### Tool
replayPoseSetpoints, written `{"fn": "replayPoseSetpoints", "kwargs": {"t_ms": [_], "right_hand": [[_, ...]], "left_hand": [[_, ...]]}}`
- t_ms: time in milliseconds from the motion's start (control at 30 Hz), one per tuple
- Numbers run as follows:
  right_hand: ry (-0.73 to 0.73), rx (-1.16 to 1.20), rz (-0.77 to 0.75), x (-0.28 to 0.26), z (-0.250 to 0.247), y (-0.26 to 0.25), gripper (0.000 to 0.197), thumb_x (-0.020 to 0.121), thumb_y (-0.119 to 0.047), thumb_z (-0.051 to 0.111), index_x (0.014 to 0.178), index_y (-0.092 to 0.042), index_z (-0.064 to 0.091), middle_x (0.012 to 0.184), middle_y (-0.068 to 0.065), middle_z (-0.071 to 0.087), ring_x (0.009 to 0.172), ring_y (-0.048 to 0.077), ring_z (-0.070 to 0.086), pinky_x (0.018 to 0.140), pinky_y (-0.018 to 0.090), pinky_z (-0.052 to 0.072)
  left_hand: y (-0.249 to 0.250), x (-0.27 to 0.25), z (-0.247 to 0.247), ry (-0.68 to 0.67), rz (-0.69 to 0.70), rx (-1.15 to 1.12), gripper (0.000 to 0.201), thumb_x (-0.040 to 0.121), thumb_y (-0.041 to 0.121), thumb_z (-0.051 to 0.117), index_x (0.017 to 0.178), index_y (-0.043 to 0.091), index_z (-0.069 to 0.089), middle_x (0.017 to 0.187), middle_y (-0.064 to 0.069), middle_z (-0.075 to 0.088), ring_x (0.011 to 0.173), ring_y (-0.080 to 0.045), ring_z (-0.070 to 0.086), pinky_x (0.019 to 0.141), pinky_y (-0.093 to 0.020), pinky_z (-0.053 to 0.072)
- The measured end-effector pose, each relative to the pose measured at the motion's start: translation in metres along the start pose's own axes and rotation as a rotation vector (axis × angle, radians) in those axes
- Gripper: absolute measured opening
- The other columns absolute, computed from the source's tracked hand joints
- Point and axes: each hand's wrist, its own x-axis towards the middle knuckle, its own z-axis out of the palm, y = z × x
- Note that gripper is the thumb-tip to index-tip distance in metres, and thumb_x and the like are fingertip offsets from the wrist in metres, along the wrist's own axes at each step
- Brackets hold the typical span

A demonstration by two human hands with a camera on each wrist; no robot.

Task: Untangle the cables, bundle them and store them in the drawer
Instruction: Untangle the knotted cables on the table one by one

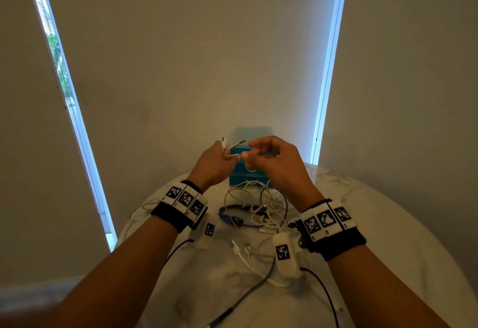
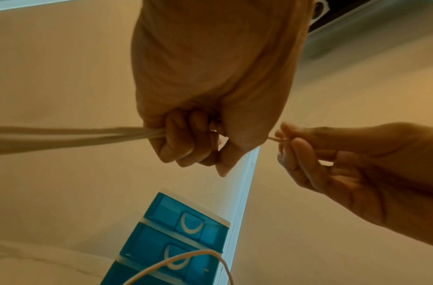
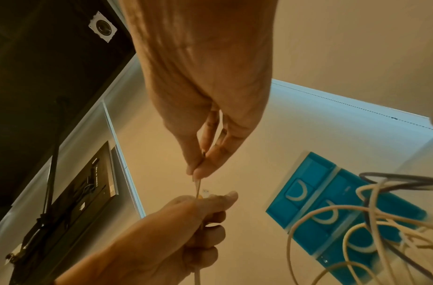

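Note:
My left hand (image 1: 222, 154) is held up in front of the blue drawer unit (image 1: 248, 175) and grips a folded white cable (image 2: 88, 135). The cable's plugs (image 1: 224, 140) stick up above the fist. My right hand (image 1: 247, 153) pinches a thin pale strand (image 3: 197, 186) between thumb and forefinger; the strand runs taut to a yellowish band (image 1: 227, 156) at the left fist. Whether the strand is a tie or a rubber band I cannot tell. The drawers (image 2: 176, 229) are all closed.
A tangle of white cables (image 1: 261, 206) lies on the round white marble table (image 1: 375, 224) under my hands, with a blue-black cable (image 1: 230, 217) in it. Loose white plugs (image 1: 243, 250) and a grey cable (image 1: 248, 294) lie nearer me. Blinds and a wall stand behind.

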Motion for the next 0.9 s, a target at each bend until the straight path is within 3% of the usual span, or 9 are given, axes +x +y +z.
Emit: {"fn": "replayPoseSetpoints", "kwargs": {"t_ms": [67,167,300,367,467,533,700,833,900], "right_hand": [[0.05,0.008,0.021,0.006,-0.004,0.003,0.034,0.086,-0.023,0.09,0.116,-0.017,0.074,0.099,0.004,0.082,0.089,0.018,0.082,0.089,0.043,0.067],[0.009,-0.042,0.007,0.011,-0.008,0.002,0.041,0.085,-0.026,0.091,0.122,-0.021,0.076,0.096,0.003,0.083,0.09,0.018,0.082,0.092,0.045,0.066],[-0.086,-0.19,-0.108,0.007,-0.006,-0.005,0.034,0.082,-0.033,0.091,0.116,-0.031,0.082,0.094,-0.008,0.083,0.091,0.005,0.079,0.09,0.025,0.063],[-0.066,-0.266,-0.149,0.007,-0.003,-0.008,0.024,0.081,-0.036,0.091,0.104,-0.03,0.086,0.09,-0.013,0.081,0.088,-0.002,0.076,0.082,0.012,0.059],[-0.066,-0.277,-0.106,0.009,-0.001,-0.01,0.018,0.083,-0.031,0.09,0.098,-0.022,0.086,0.082,-0.013,0.077,0.073,-0.009,0.073,0.066,0.003,0.051],[-0.087,-0.307,-0.097,0.011,-0.001,-0.012,0.02,0.083,-0.032,0.09,0.099,-0.021,0.085,0.08,-0.012,0.077,0.07,-0.01,0.072,0.063,0.003,0.05],[-0.129,-0.216,-0.047,0.012,-0.011,-0.011,0.026,0.081,-0.03,0.091,0.102,-0.018,0.079,0.087,0.001,0.083,0.076,0.012,0.081,0.074,0.02,0.063],[-0.087,-0.318,-0.091,0.013,-0.011,-0.011,0.018,0.081,-0.037,0.09,0.092,-0.024,0.083,0.083,-0.008,0.081,0.076,0.001,0.077,0.073,0.013,0.059],[-0.032,-0.347,-0.097,0.016,-0.009,-0.011,0.023,0.078,-0.047,0.09,0.089,-0.028,0.081,0.082,-0.011,0.078,0.075,0.0,0.074,0.07,0.01,0.058]], "left_hand": [[0.001,-0.002,0.004,-0.028,0.066,0.065,0.029,0.105,0.042,0.06,0.117,0.015,0.056,0.093,0.005,0.06,0.084,-0.018,0.061,0.063,-0.032,0.045],[0.003,-0.006,0.004,-0.087,0.166,0.151,0.018,0.105,0.037,0.058,0.113,0.021,0.062,0.097,0.001,0.068,0.088,-0.023,0.068,0.074,-0.039,0.056],[0.007,-0.009,-0.003,-0.095,0.194,0.216,0.011,0.106,0.028,0.057,0.097,0.023,0.061,0.091,-0.002,0.066,0.084,-0.026,0.065,0.068,-0.036,0.046],[0.011,-0.011,-0.005,-0.105,0.215,0.198,0.013,0.103,0.026,0.062,0.099,0.016,0.069,0.092,-0.005,0.073,0.083,-0.027,0.067,0.07,-0.042,0.054],[0.017,-0.015,-0.004,-0.107,0.266,0.116,0.013,0.096,0.021,0.072,0.102,0.011,0.074,0.094,-0.007,0.076,0.086,-0.026,0.07,0.077,-0.045,0.058],[0.019,-0.017,-0.001,-0.09,0.291,0.08,0.014,0.093,0.021,0.076,0.1,0.009,0.071,0.092,-0.006,0.074,0.084,-0.026,0.069,0.077,-0.046,0.058],[0.012,-0.014,0.002,-0.036,0.279,0.051,0.025,0.09,0.03,0.081,0.096,0.015,0.061,0.086,0.0,0.068,0.079,-0.025,0.064,0.065,-0.035,0.046],[0.019,-0.015,0.002,-0.044,0.323,0.068,0.026,0.09,0.035,0.082,0.089,0.018,0.061,0.081,0.001,0.068,0.074,-0.022,0.063,0.062,-0.035,0.047],[0.023,-0.013,-0.002,-0.019,0.31,0.082,0.024,0.092,0.036,0.08,0.086,0.023,0.059,0.078,0.004,0.066,0.071,-0.017,0.061,0.059,-0.032,0.043]]}}
